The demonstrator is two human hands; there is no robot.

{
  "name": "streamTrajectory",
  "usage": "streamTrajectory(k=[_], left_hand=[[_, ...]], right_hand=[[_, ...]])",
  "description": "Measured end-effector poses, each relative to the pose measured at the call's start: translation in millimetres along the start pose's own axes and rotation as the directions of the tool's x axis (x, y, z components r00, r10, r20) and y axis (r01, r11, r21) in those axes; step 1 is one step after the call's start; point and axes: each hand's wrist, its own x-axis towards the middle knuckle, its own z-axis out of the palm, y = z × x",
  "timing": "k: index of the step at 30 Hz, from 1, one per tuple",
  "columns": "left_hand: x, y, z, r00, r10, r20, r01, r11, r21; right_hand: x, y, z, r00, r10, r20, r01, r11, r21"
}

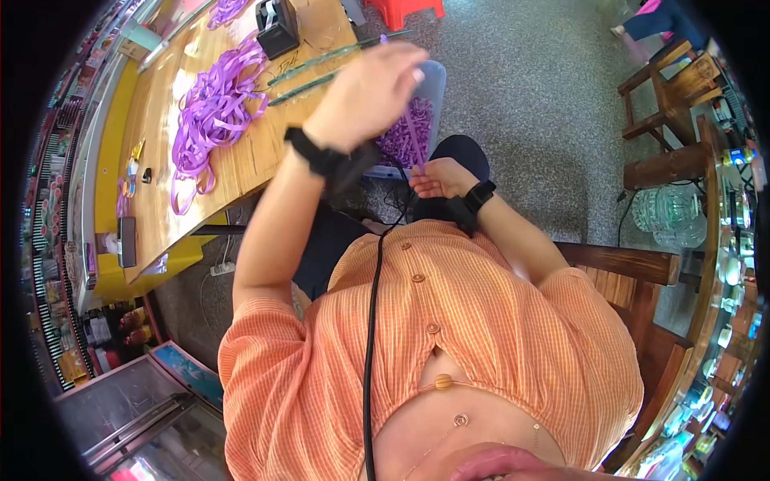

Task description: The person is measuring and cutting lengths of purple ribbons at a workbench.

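A thin strip of purple ribbon (415,136) runs taut between my two hands. My left hand (375,90), slightly blurred, is raised at the table's edge with its fingers closed on the upper part of the ribbon. Lower down and to the right, my right hand (443,177) pinches the ribbon's lower end in front of my lap. Below and behind the ribbon stands a translucent plastic bin (434,80), holding many small curled purple ribbon pieces (395,144). Part of the bin is hidden by my left hand and wrist.
On the wooden table (249,156) at left lie a heap of loose purple ribbon (210,112), green rods (309,88) and a black tape dispenser (277,32). A black cable (375,297) hangs down my front. Wooden chairs (670,92) and a red stool (405,11) stand around.
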Motion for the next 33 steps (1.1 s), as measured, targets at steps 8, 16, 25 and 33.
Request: streamTrajectory(k=[8, 16, 25, 33], left_hand=[[-122.6, 22.7, 47.7, 0.726, -0.467, 0.504, 0.616, 0.767, -0.176], [-137.3, -15.3, 99.0, 0.648, -0.534, 0.543, 0.754, 0.553, -0.356], [-138.5, 8.0, 69.6, 0.755, -0.456, 0.471, 0.637, 0.681, -0.362], [-142.3, 7.2, 60.5, 0.692, -0.361, 0.625, 0.697, 0.56, -0.448]], right_hand=[[-44.4, -7.9, 30.0, 0.998, -0.06, 0.008, 0.061, 0.984, -0.167], [-57.0, -7.0, 48.4, 0.999, -0.031, -0.041, 0.015, 0.944, -0.33], [-62.4, -16.4, 43.6, 0.996, -0.055, -0.071, 0.036, 0.969, -0.243], [-52.5, -33.0, 38.2, 0.968, -0.226, -0.108, 0.162, 0.895, -0.416]])
